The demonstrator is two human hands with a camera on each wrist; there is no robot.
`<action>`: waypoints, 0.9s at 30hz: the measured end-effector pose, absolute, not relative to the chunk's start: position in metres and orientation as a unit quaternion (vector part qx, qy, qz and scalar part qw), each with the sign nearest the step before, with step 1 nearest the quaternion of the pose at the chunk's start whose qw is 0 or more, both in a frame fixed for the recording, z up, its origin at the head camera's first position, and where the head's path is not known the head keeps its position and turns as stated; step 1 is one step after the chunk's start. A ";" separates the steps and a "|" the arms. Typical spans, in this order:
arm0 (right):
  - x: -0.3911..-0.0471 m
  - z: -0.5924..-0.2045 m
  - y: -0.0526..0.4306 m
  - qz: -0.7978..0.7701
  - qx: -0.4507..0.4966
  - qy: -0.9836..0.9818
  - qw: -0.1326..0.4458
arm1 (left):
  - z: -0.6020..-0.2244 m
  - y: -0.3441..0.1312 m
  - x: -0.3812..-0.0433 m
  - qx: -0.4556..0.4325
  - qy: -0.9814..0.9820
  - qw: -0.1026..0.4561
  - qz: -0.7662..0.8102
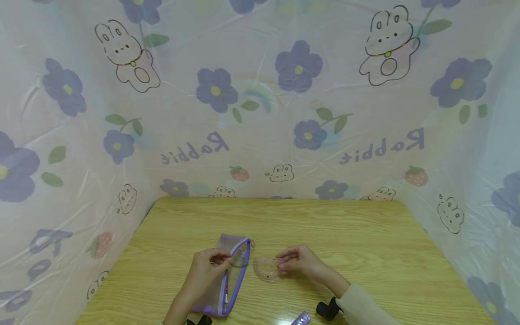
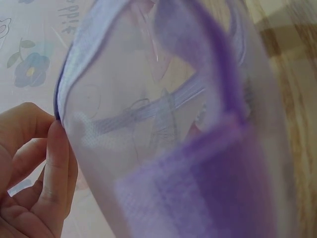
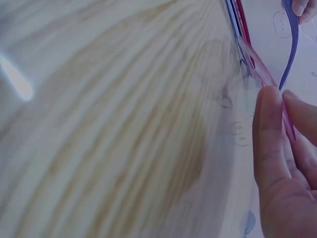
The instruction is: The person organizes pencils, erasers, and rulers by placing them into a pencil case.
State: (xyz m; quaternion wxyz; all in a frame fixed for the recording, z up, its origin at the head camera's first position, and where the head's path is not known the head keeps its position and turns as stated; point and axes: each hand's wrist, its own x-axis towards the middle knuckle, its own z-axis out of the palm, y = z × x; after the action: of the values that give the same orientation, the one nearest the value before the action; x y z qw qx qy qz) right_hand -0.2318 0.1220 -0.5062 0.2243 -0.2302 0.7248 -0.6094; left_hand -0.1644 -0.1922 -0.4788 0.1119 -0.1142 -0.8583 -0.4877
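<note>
A see-through pencil case (image 1: 209,295) with purple zip edging lies lengthwise on the table, its mouth spread apart. My left hand (image 1: 207,273) pinches the case's edge between thumb and fingers, as the left wrist view shows with the hand (image 2: 34,163) at the rim. Just right of the mouth, my right hand (image 1: 300,262) pinches a clear protractor (image 1: 264,270) by one end. Seen edge-on in the right wrist view, the protractor (image 3: 257,67) looks pinkish. A slim red-and-white item (image 1: 226,293) shows within the case; its kind is unclear.
A small purple item (image 1: 301,318) lies at the near edge, partly cut off by the frame. Black wrist cameras (image 1: 328,309) sit by both forearms. Printed sheeting (image 1: 260,113) surrounds the wood-grain table (image 1: 345,225) at the back and sides.
</note>
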 end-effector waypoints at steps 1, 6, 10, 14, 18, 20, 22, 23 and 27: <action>-0.232 -0.506 0.121 -0.610 -0.229 0.724 0.225 | -0.479 -0.192 -0.164 -0.114 -0.859 0.112 -0.487; -0.232 -0.505 0.116 -0.614 -0.234 0.719 0.228 | -0.478 -0.192 -0.164 -0.116 -0.861 0.114 -0.482; -0.232 -0.504 0.113 -0.617 -0.236 0.713 0.235 | -0.477 -0.192 -0.164 -0.116 -0.860 0.113 -0.484; -0.232 -0.502 0.110 -0.618 -0.236 0.712 0.237 | -0.477 -0.192 -0.165 -0.115 -0.858 0.110 -0.488; -0.232 -0.500 0.108 -0.621 -0.233 0.710 0.239 | -0.478 -0.192 -0.165 -0.113 -0.859 0.108 -0.488; -0.231 -0.500 0.107 -0.622 -0.230 0.709 0.241 | -0.478 -0.192 -0.165 -0.113 -0.859 0.108 -0.487; -0.231 -0.499 0.106 -0.623 -0.229 0.708 0.241 | -0.478 -0.193 -0.165 -0.112 -0.860 0.108 -0.486; -0.231 -0.499 0.106 -0.623 -0.227 0.709 0.241 | -0.478 -0.193 -0.165 -0.112 -0.860 0.108 -0.485; -0.232 -0.499 0.107 -0.622 -0.224 0.711 0.240 | -0.477 -0.193 -0.164 -0.110 -0.861 0.110 -0.484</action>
State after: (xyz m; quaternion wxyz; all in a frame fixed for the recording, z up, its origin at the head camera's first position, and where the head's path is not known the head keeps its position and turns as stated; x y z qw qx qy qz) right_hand -0.2316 0.1072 -0.4987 0.2405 -0.2241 0.7111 -0.6215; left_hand -0.1641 -0.1931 -0.4769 0.1103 -0.1099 -0.8612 -0.4839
